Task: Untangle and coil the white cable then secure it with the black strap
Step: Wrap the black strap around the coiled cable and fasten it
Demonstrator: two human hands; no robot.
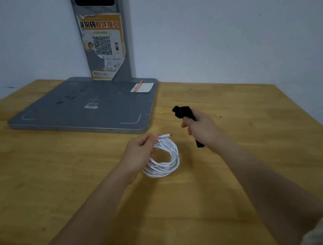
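Tabletop [61, 189] of pale wood is seen bearing a grey base plate [83, 109] at the back, with both forearms reaching over the bare wood in front. Nearer, the white cable [162, 156] is held as a finished coil, pinched at its top by the closed left hand [138, 154], its lower loops hanging at or just above the wood. Beside it the black strap [183, 113] is gripped in the closed right hand [200, 130], both ends protruding. The strap is best passed through the coil near the pinch and cinched before the loops are released.
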